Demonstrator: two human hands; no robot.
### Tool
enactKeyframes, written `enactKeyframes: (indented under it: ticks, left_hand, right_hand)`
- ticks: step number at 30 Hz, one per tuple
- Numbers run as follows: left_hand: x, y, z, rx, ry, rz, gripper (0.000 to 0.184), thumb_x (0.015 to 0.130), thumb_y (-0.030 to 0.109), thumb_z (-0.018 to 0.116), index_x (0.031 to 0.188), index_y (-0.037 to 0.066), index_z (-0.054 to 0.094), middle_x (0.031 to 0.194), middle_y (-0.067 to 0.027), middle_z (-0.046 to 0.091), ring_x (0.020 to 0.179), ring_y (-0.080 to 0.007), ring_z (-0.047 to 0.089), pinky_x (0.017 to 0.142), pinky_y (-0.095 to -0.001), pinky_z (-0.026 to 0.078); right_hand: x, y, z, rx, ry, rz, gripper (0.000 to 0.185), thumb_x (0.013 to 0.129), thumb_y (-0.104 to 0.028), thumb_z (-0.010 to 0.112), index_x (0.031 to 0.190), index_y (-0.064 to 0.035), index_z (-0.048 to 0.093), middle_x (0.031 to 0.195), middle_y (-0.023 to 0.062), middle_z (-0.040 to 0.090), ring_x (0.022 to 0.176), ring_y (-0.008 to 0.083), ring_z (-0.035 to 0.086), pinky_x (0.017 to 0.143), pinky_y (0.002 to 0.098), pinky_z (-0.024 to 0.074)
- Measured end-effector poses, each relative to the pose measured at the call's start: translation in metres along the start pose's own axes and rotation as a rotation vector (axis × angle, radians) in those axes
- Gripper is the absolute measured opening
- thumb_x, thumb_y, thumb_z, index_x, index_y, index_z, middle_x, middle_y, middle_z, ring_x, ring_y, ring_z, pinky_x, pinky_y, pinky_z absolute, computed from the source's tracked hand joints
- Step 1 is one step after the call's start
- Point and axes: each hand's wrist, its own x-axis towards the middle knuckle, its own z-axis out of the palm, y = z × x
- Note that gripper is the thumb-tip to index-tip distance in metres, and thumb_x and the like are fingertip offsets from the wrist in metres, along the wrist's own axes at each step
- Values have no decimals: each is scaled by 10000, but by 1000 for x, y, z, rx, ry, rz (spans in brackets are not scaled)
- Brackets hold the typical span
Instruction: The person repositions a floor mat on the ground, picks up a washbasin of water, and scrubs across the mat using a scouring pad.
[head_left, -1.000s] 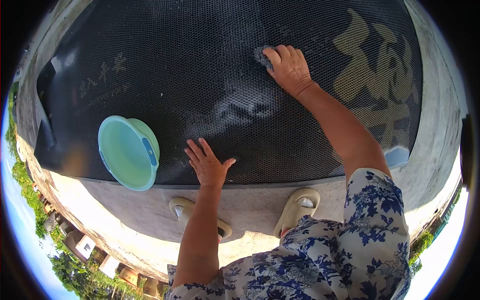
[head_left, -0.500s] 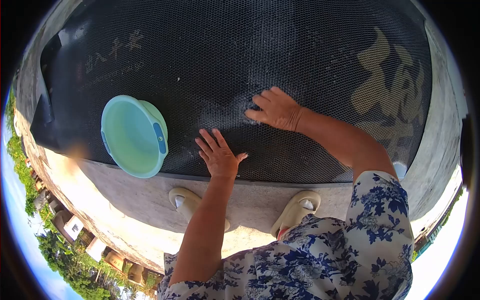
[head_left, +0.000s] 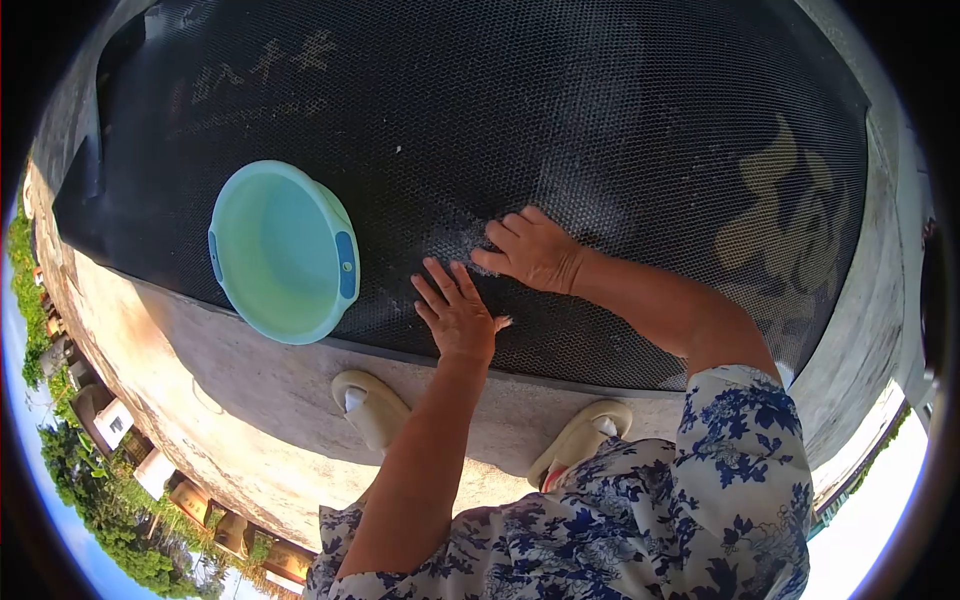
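Observation:
A black textured mat [head_left: 450, 130] with pale yellow lettering and a figure lies spread in front of me. My left hand [head_left: 463, 315] rests flat on it near its front edge, fingers spread and holding nothing. Just up and to the right, my right hand [head_left: 533, 250] presses on the mat with curled fingers; whatever is under them is hidden in this frame. Whitish wet-looking streaks show around that hand. To the left of my left hand, a light green basin [head_left: 285, 255] with blue handles stands on the mat.
Concrete ground [head_left: 270, 400] borders the mat. My feet in pale slippers [head_left: 372, 410] stand at its front edge. The mat's left edge is folded up. Plants and small structures appear at the far lower left.
My right hand has moved down and left, toward my left hand. The grey scrubber seen in it earlier is no longer visible. My left hand stays flat while the view has shifted.

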Motion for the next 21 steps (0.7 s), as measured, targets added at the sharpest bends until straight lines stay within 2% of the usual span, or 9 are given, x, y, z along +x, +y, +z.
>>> enactKeyframes:
  ticks: [2,7,10,12,13,15,16,18,21]
  left_hand:
    - [-2,-2,2,-3,20,29,1245,686,594,740,1481,-8,-6,1511,-321,-84,1383,-555,14,1086,-604,264]
    - [0,-4,2,-7,38,16,1251,679,600,741,1484,-11,3,1508,-325,-84,1379,-561,16,1079,-614,268]
    - [0,0,2,-28,67,40,1245,680,608,735,1484,-13,14,1508,-327,-77,1377,-565,20,1077,-615,269]
    - [-2,-1,-1,3,-7,28,1224,698,617,714,1485,-14,21,1508,-330,-71,1377,-567,15,1077,-614,267]
    - [-3,-3,-2,-4,-10,21,1224,698,617,714,1485,-14,21,1508,-330,-71,1377,-567,15,1077,-614,267]
    - [-2,-1,-5,46,-61,43,1205,713,625,695,1487,-12,25,1510,-330,-67,1377,-566,8,1076,-614,267]
    - [-1,-2,-6,44,-64,40,1205,713,625,695,1487,-12,25,1510,-330,-67,1377,-566,8,1076,-614,267]
    - [-4,-1,-3,39,-13,40,1184,725,630,681,1491,-13,47,1512,-329,-72,1378,-565,8,1078,-610,267]
    - [-4,-2,-3,15,-15,44,1181,726,636,674,1493,-14,53,1514,-328,-73,1377,-568,16,1077,-608,269]
  right_hand:
    - [20,41,-9,-73,-48,9,578,697,-198,778,1200,-190,493,1001,69,531,863,209,550,715,351,433]
    - [98,159,-30,-408,205,837,498,809,-229,714,1244,-169,479,994,84,571,887,259,575,766,414,483]
    - [108,121,-14,-287,218,756,486,791,-219,728,1217,-171,498,980,81,559,877,254,569,760,412,471]
    - [89,50,-12,-174,-12,465,529,725,-212,769,1185,-187,508,950,62,529,860,216,554,729,362,440]
    - [72,17,-4,-40,-43,371,470,743,-176,740,1162,-196,528,955,55,536,852,201,554,715,347,437]
    - [40,-28,3,63,-120,34,390,776,-125,692,1132,-202,551,966,49,543,838,190,553,705,343,434]
    - [39,-20,6,67,-121,31,390,776,-125,692,1132,-202,551,966,49,543,838,190,553,705,343,434]
    - [51,12,8,35,-96,-166,337,804,-86,647,1108,-207,567,972,42,549,828,176,550,688,339,430]
    - [122,98,-4,-310,86,311,537,729,-200,765,1198,-184,504,976,57,552,842,217,561,688,362,446]
